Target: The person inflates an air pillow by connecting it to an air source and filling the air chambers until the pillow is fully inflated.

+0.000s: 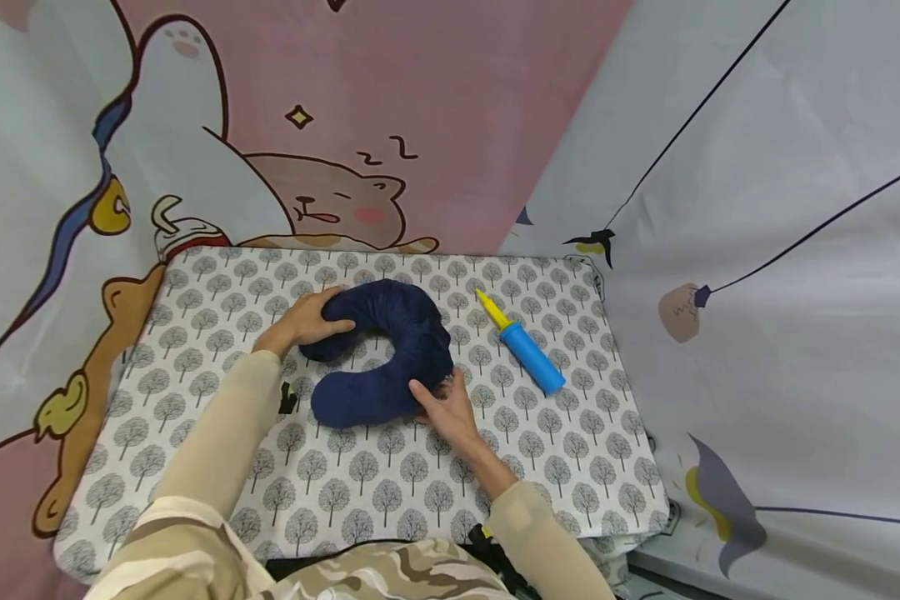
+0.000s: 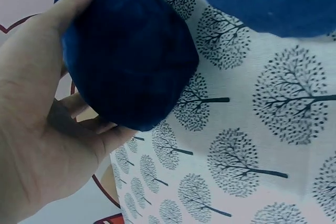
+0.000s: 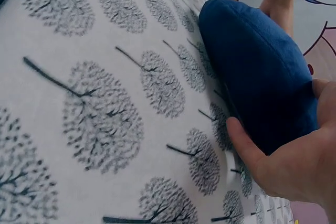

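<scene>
A navy blue U-shaped neck pillow (image 1: 423, 333) lies on the table, its opening facing left. At its far left end my left hand (image 1: 306, 321) grips the plush, thumb on top. In the left wrist view, the fingers of that hand (image 2: 37, 124) curl round the side and underside of the rounded pillow end (image 2: 131, 56). My right hand (image 1: 450, 412) holds the pillow's near right curve, thumb above and the other fingers partly hidden beside or beneath it. The right wrist view shows this hand (image 3: 299, 163) on both sides of the pillow (image 3: 257, 66).
A blue hand pump with a yellow nozzle (image 1: 532, 358) lies right of the pillow. The table (image 1: 390, 500) has a white cloth printed with grey trees. Cartoon-printed curtains (image 1: 480, 125) hang behind and at the sides. A small black item (image 1: 288, 400) shows beside the left forearm.
</scene>
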### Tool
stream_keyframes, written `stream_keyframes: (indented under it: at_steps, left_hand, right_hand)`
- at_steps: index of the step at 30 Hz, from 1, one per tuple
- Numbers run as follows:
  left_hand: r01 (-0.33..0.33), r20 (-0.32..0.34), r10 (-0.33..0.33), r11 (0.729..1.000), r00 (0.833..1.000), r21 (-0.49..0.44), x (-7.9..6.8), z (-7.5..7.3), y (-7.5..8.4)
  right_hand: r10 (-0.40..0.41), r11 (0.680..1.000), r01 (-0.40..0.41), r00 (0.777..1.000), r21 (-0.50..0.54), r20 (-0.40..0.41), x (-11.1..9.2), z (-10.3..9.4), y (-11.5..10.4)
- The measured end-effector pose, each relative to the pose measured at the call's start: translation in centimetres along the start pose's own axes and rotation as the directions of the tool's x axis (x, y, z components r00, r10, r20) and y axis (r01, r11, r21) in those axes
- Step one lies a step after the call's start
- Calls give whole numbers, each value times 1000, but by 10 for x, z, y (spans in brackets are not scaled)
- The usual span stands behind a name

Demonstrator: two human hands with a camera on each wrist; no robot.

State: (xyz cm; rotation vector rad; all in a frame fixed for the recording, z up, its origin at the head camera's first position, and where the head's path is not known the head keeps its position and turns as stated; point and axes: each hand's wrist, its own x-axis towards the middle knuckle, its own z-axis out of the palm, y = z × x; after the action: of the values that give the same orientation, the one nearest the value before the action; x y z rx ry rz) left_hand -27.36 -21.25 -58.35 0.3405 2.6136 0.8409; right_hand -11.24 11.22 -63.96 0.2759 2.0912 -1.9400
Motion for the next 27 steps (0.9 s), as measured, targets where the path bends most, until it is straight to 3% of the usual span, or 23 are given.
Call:
stream_keyframes:
  at_steps: [3, 9, 19, 27]
  left_hand:
    - [32, -21, -32, 999, 999, -27, -4, 2, -3]
    - [64, -84, -73, 993, 994, -96, -19, 6, 2]
    - [33, -202, -68, 985, 977, -171, -41, 35, 12]
    - [-5, -270, -52, 978, 962, -209, -60, 57, 4]
  right_hand:
    - [6, 999, -6, 1000, 32, 7, 4, 1, -4]
    - [15, 1000, -12, 996, 25, -86, 17, -16, -17]
    - [-5, 983, -39, 971, -178, -240, 46, -32, -30]
    - [8, 978, -65, 961, -198, -276, 62, -41, -29]
